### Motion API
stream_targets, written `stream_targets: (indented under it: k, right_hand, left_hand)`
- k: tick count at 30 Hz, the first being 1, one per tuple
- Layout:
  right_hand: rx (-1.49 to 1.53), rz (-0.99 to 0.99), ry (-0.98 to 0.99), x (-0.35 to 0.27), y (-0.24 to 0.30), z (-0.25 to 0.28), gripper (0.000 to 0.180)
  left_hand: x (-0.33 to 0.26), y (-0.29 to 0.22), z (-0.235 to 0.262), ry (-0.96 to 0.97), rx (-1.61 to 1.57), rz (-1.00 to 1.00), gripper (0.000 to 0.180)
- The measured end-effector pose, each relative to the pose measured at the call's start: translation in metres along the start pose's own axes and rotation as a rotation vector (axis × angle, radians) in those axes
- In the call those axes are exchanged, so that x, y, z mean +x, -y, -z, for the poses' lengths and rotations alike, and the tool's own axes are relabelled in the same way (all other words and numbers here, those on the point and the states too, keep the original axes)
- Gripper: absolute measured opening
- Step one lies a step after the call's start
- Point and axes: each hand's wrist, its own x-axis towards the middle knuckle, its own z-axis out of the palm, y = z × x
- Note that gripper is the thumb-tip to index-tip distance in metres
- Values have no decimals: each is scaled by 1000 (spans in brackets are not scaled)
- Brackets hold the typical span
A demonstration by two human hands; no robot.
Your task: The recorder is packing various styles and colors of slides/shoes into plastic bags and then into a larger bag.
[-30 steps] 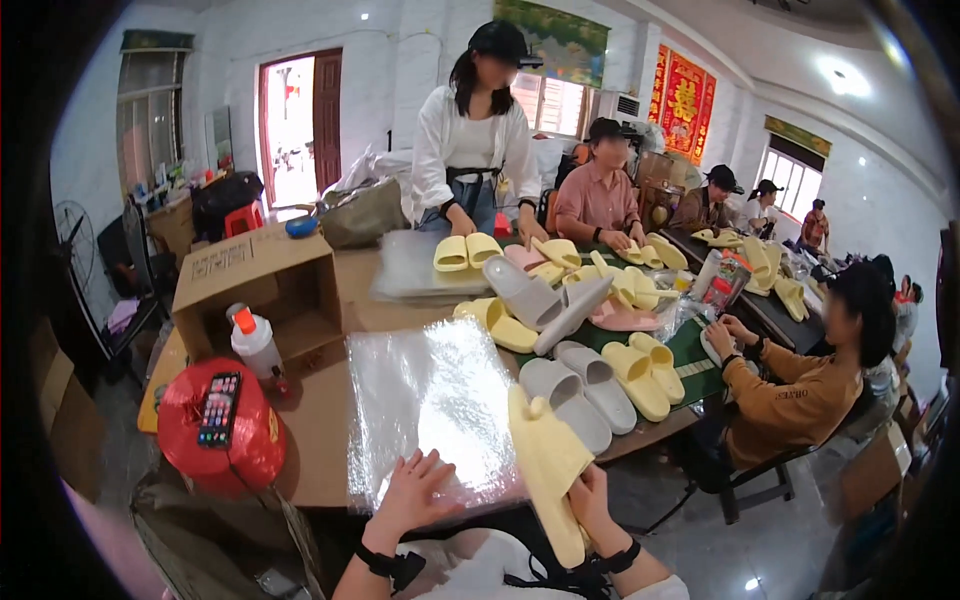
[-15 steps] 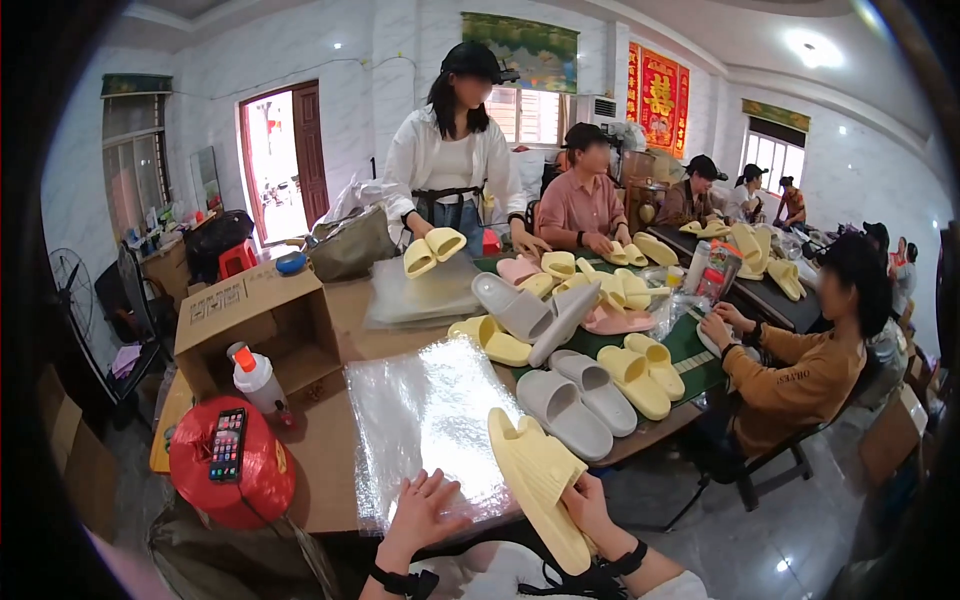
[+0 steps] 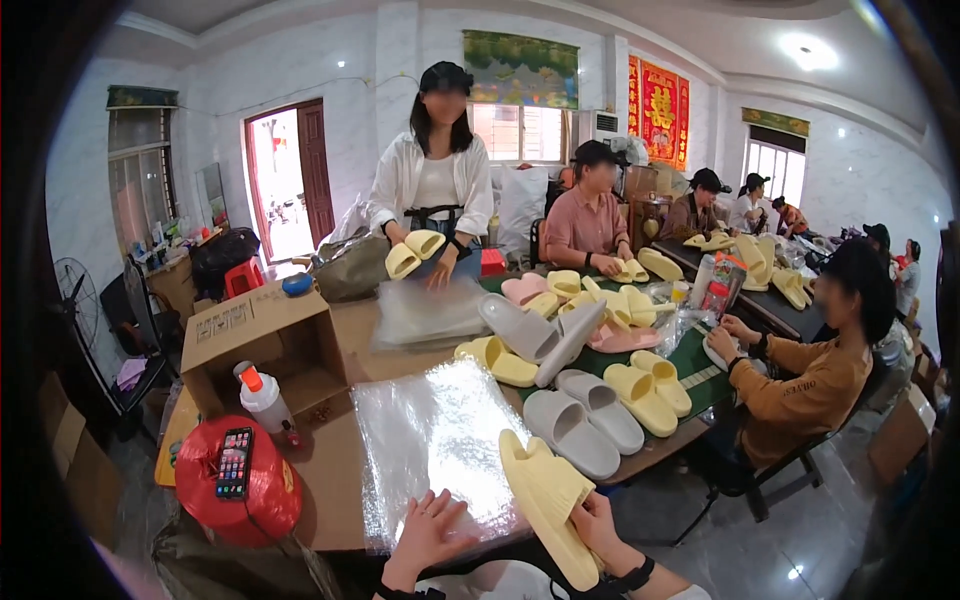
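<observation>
My right hand (image 3: 597, 527) grips a pale yellow slide slipper (image 3: 543, 492) by its side near the strap, tilted with its toe end up and away from me. Whether a second slipper lies behind it I cannot tell. My left hand (image 3: 431, 532) is open, fingers spread, over the near edge of a stack of clear plastic bags (image 3: 420, 440) on the table. Just beyond the held slipper lie a pair of grey slippers (image 3: 572, 442) and a yellow pair (image 3: 643, 398). Larger grey slippers (image 3: 522, 328) rest on the pile behind.
At left stand an open cardboard box (image 3: 260, 330), a white bottle (image 3: 262, 395) and a red roll of twine (image 3: 225, 500) with a phone (image 3: 234, 462) on it. Across the table a standing person (image 3: 432, 190) holds yellow slippers (image 3: 414, 254). Another person (image 3: 810, 360) sits at right.
The standing person's head has turned toward me, and their free hand has moved onto the far plastic bags. The view has shifted slightly. My hands keep nearly the same pose.
</observation>
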Motion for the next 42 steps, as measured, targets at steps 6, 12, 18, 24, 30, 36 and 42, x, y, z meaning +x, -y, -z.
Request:
stream_targets:
  k: [6,12,18,24,30,36,42]
  right_hand:
    - [16,-24,-9,4,3,6,25]
    - [36,3,-28,7,9,8,23]
    - [44,45,-31,4,2,14,25]
    - [-2,-29,-39,10,-1,26,24]
    - [-4,265,-148,7,47,36,23]
    - [-602,457,103,-9,81,19,25]
    - [-805,479,573,-25,77,-13,26]
  left_hand:
    - [3,-6,12,34,-35,29,63]
    - [7,-2,12,33,-206,82,43]
    - [1,-4,8,24,-159,64,40]
    - [3,-1,10,-9,-98,33,35]
    - [35,-11,31,-76,-328,160,39]
    - [39,-11,36,2,-354,321,48]
    - [38,-10,38,42,-608,364,49]
